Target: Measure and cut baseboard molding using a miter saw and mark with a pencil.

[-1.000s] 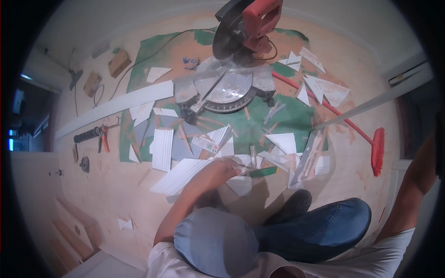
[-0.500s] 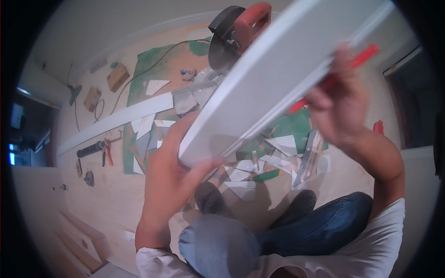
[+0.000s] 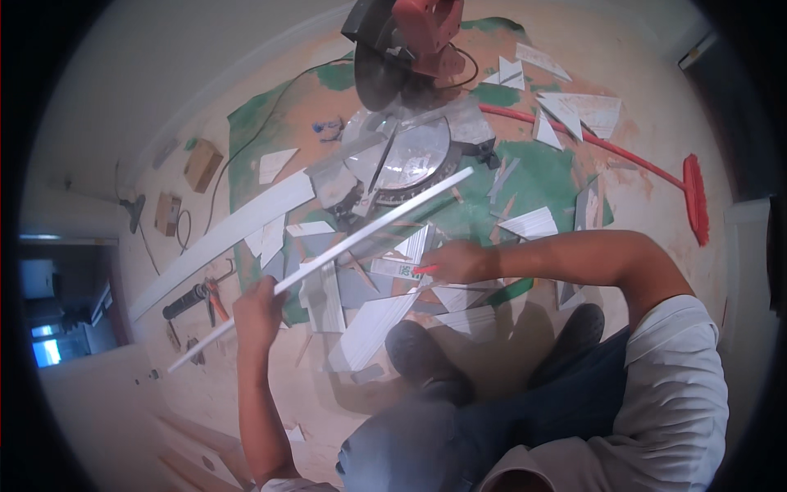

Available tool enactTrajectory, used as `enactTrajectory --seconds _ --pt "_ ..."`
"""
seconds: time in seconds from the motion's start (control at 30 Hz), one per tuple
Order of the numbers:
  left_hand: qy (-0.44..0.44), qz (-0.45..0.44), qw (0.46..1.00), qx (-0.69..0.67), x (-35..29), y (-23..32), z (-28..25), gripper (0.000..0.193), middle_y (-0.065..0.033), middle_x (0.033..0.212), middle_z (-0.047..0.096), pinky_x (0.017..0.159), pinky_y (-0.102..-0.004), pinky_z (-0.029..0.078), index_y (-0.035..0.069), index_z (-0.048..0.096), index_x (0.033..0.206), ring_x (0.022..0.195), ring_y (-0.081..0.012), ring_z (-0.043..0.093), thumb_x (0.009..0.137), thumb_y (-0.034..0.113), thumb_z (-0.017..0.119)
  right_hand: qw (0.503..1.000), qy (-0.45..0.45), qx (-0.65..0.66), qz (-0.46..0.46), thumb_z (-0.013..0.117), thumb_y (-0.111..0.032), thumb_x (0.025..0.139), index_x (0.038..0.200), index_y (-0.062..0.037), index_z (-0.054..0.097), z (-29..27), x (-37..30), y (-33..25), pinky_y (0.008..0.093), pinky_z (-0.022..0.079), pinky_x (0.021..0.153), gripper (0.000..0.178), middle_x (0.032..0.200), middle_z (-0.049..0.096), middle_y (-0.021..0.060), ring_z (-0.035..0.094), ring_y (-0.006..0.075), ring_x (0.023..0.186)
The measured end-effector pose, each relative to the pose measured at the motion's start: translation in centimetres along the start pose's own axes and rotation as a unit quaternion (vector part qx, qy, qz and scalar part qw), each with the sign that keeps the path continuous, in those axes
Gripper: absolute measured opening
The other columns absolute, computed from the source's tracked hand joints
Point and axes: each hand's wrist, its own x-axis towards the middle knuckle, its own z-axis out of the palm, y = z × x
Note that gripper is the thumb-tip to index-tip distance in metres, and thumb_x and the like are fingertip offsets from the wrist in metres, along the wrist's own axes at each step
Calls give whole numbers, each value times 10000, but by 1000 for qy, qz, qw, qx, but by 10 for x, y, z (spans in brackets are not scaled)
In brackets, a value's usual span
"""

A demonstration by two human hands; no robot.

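My left hand is closed around a long, narrow white trim strip, seen nearly edge-on and slanting up toward the saw. My right hand reaches low over the scraps, its fingers closed on a red pencil-like stick; most of the stick is hidden in the hand. Just left of these fingers lies a pale flat piece with green print; whether they touch it I cannot tell. Beyond both hands stands a mitre saw with a red handle and a round metal table.
White offcuts litter the green sheet. A long white board runs left from the saw. At left lie a caulking gun and two small wooden blocks. A red broom lies at right. My shoes are close by.
The white piece has swung down and away from in front of my view, now edge-on in my left hand. My right hand has left it and moved down to the scraps with the red stick.
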Motion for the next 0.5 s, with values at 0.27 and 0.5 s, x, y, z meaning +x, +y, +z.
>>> enactTrajectory --seconds 0.27,0.5 --pt "5 13 997 77 81 -85 57 197 -180 927 679 717 -501 522 36 589 948 882 -399 678 860 150 723 979 125 83 137 602 -357 969 1173 2 633 69 110 -7 491 509 915 414 1107 685 260 667 411 1049" --pt "28 17 995 91 131 -105 90 227 -160 965 696 733 -497 531 53 593 1045 908 -383 686 881 164 704 787 300 510 177 694 -247 923 1149 40 629 86 176 -13 350 487 760 371 981 672 92 619 182 839"
